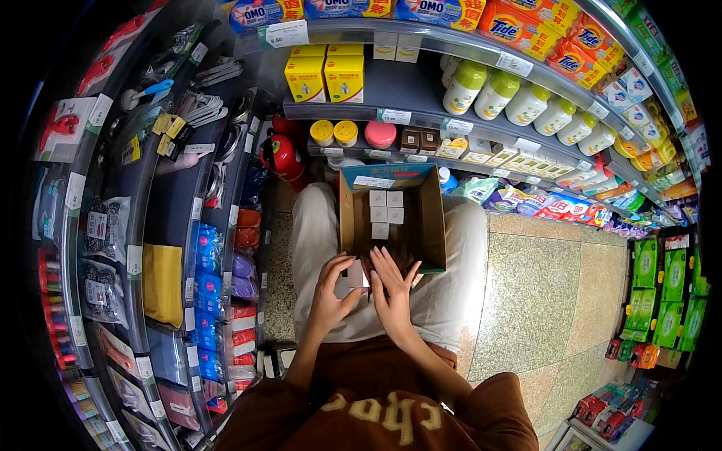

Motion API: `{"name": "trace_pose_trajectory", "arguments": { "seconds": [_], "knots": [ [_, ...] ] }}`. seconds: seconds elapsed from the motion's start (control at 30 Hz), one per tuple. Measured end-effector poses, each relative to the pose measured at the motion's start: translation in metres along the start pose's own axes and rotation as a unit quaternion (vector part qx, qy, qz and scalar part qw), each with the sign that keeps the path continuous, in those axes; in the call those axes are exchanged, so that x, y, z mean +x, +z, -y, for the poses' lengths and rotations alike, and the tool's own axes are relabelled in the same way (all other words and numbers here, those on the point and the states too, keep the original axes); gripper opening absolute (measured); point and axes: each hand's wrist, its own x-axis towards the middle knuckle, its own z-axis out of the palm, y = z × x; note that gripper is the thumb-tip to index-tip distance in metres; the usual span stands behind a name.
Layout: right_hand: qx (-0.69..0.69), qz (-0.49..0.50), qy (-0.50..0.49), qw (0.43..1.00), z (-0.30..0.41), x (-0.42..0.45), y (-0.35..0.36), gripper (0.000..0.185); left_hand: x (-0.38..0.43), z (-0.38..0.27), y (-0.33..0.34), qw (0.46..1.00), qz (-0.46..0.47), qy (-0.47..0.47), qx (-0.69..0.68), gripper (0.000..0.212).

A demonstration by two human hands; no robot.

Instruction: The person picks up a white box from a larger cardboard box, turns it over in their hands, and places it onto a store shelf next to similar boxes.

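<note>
An open cardboard box rests between the person's knees, with several small white boxes grouped on its floor. At the near edge of the cardboard box, my left hand holds a small pale box between thumb and fingers. Beside it, my right hand lies with fingers extended over a dark brown cloth-like item; its fingertips rest on it, and the thumb is near the pale box. What lies under the right palm is hidden.
Store shelves with bottles and boxes stand ahead, and a hanging-goods rack at the left. A red fire extinguisher stands left of the knees. Tiled floor extends right, towards green packs.
</note>
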Motion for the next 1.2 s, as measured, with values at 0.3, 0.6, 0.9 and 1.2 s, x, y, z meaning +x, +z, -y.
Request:
{"name": "trace_pose_trajectory", "arguments": {
  "seconds": [0.3, 0.6, 0.9, 1.2],
  "knots": [
    [-0.008, -0.018, 0.013, 1.000, -0.014, -0.001, -0.006, 0.030, 0.011, -0.019, -0.011, 0.999, 0.021, 0.023, 0.042, 0.058],
    [-0.028, -0.081, 0.031, 0.996, -0.042, -0.002, -0.015, 0.025, 0.013, -0.023, -0.005, 0.993, 0.013, 0.062, 0.097, 0.060],
    [0.083, -0.035, -0.091, 0.992, -0.015, -0.006, -0.003, 0.039, 0.018, -0.027, -0.004, 0.996, -0.006, 0.058, 0.064, 0.057],
    [0.034, -0.054, -0.064, 0.996, -0.053, -0.001, -0.008, 0.026, 0.009, -0.021, -0.001, 0.997, -0.047, 0.006, 0.065, 0.054]
  ]
}}
